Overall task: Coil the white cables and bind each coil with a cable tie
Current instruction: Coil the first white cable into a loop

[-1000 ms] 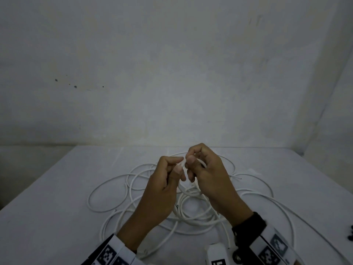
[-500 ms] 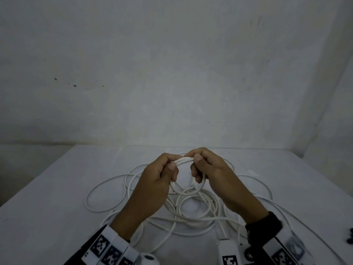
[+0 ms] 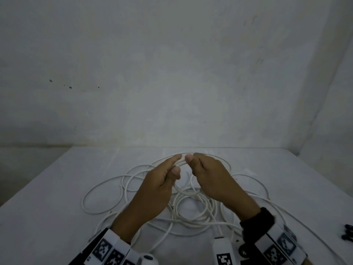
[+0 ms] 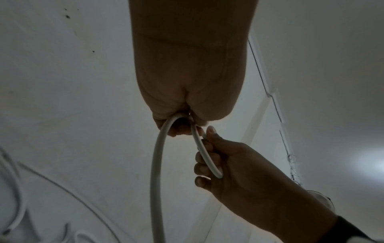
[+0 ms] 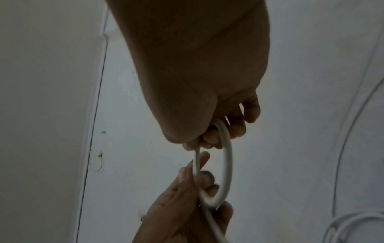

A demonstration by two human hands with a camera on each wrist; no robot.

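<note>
Two hands are held close together above the white counter (image 3: 57,188), and a small loop of white cable (image 3: 180,163) is gripped between them. The cable is pinched by the left hand (image 3: 152,196) between thumb and forefinger, the other fingers curled loosely beneath. The same loop is held by the right hand (image 3: 214,180), its fingers curled round the strand and its thumb tip set just beside the left forefinger.

In the left wrist view the cable (image 4: 156,164) is seen running down from the left hand's grip, while a curved stretch is enclosed by the fingers of the right hand (image 4: 234,164). In the right wrist view a narrow loop of cable (image 5: 225,164) is stretched between the right hand (image 5: 207,98) above and the left hand (image 5: 182,205) below.

The rest of the cable is spread in loose, overlapping rings (image 3: 191,213) on the counter under and around the hands. Small dark objects (image 3: 347,234), too small to be identified, lie at the counter's right edge.
</note>
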